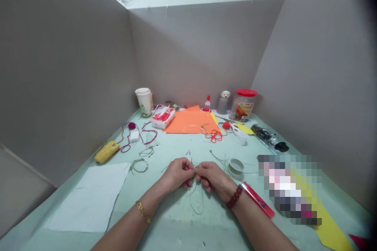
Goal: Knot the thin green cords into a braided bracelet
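Bare forearms point(126, 232) come in from the bottom edge, a gold bracelet point(143, 211) on the left wrist and a dark red beaded bracelet point(235, 197) on the right; the left hand point(176, 174) and right hand point(213, 178) meet at the fingertips, curled and pressed together, each pinching a thin green cord point(196, 202), whose loop hangs below them; the exact grip is partly hidden by the fingers; just beyond the right hand lies a spool point(236, 166) of similar cord, and a red ruler point(257, 200) lies under the right wrist; left of the left hand is a white sheet point(91, 200); ahead of that hand are two green cord loops point(139, 166); farther left lie a yellow corn-shaped object point(106, 151) and tangled magenta cord point(128, 137); well ahead of both hands are an orange sheet point(191, 119), a red cord tangle point(214, 136), a tissue pack point(163, 118), a paper cup point(144, 102), a glue bottle point(207, 103) and a red-lidded jar point(244, 104); right of the right hand, a pixelated patch point(290, 190) hides whatever lies there, with yellow paper point(330, 229) showing past it.
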The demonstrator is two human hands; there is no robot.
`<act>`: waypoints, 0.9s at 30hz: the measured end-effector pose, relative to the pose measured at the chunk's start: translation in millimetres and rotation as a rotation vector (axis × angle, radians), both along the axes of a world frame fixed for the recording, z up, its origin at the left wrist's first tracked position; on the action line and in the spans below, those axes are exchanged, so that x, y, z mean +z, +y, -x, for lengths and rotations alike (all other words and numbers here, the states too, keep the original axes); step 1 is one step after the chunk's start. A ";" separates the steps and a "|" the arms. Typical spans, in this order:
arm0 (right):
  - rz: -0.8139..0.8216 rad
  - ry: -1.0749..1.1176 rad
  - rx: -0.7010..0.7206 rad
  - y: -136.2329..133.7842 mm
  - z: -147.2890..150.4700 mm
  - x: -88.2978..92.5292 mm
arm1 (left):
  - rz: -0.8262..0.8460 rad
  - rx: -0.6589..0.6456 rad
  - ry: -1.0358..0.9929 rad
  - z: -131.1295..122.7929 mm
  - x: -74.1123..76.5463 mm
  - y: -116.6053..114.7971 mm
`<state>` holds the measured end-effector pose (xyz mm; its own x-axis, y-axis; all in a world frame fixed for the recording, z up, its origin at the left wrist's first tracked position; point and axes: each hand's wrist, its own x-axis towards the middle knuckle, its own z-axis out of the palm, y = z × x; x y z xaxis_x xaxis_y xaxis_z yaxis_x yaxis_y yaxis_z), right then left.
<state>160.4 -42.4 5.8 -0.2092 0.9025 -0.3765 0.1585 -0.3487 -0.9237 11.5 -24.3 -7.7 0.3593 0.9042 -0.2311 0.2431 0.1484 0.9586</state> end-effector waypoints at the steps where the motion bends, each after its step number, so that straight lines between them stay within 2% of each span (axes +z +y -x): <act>1: -0.002 -0.001 0.001 -0.1 0.0 0.0 | -0.001 0.011 0.002 -0.2 -0.6 0.3; 7: 0.025 -0.053 0.011 0.4 -0.8 0.1 | -0.044 0.072 0.021 1.6 -9.6 3.2; 10: 0.042 0.013 0.012 0.0 -1.4 1.8 | -0.060 0.079 0.043 2.2 -11.2 3.7; 13: 0.039 0.082 -0.001 -1.0 -0.7 3.3 | -0.040 0.064 0.030 1.2 -10.1 2.7; 27: -0.008 0.037 -0.023 -2.1 4.1 4.5 | 0.086 0.019 -0.130 0.1 4.0 -0.9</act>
<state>156.3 -44.5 10.3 -0.2015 0.9102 -0.3620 0.1164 -0.3447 -0.9315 11.4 -25.2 -3.7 0.3745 0.8899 -0.2605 0.1141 0.2346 0.9654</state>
